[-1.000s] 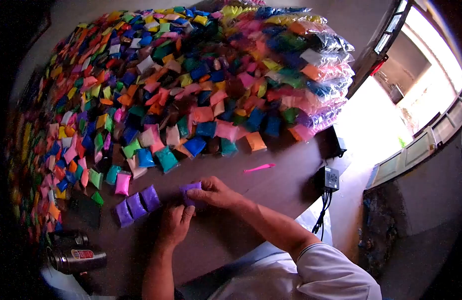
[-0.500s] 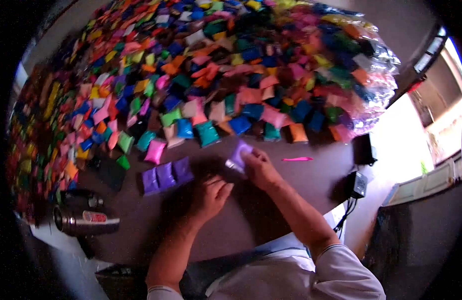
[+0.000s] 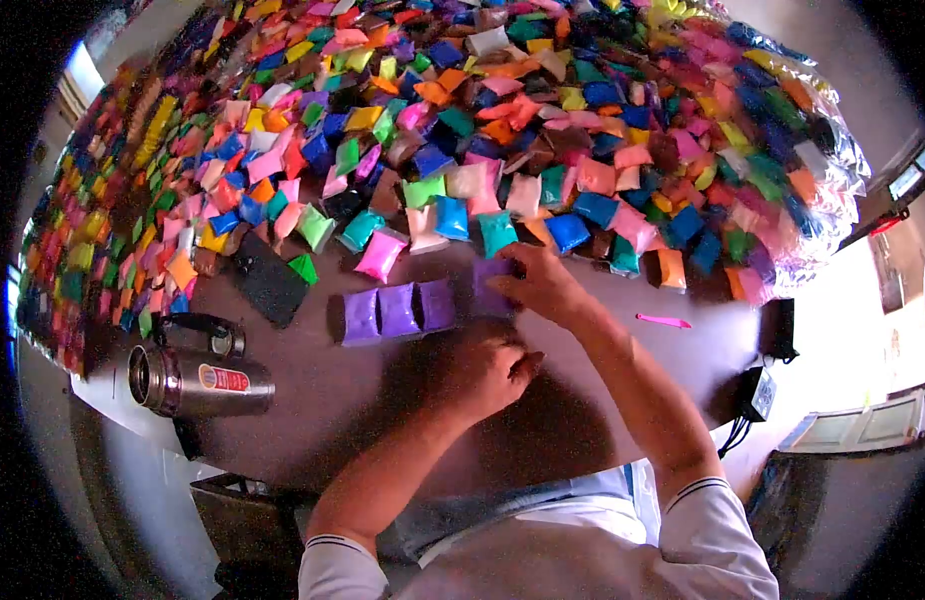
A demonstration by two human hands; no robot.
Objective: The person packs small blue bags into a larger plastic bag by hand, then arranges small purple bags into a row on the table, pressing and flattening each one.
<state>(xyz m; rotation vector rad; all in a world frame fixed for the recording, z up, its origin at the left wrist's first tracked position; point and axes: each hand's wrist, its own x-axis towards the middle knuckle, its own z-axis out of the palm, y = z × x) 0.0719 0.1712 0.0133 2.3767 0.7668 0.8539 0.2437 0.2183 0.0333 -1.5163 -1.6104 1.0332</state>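
My right hand (image 3: 542,285) has its fingers on a purple packet (image 3: 490,288), which lies at or just above the brown table. Part of that packet is hidden by the fingers. To its left, three purple packets (image 3: 398,311) sit side by side in a row. My left hand (image 3: 490,378) rests lower, nearer my body, loosely curled with a gap between thumb and forefinger and nothing visible in it.
A large heap of small coloured packets (image 3: 462,190) fills the far side of the table (image 3: 312,400). A steel flask (image 3: 207,380) lies at left, near a black flat piece (image 3: 269,280). At right are a pink tool (image 3: 663,321) and a black adapter (image 3: 757,393) with cables.
My right hand has brought the purple packet down beside the row of three. My left hand has shifted slightly right, and the camera view has moved.
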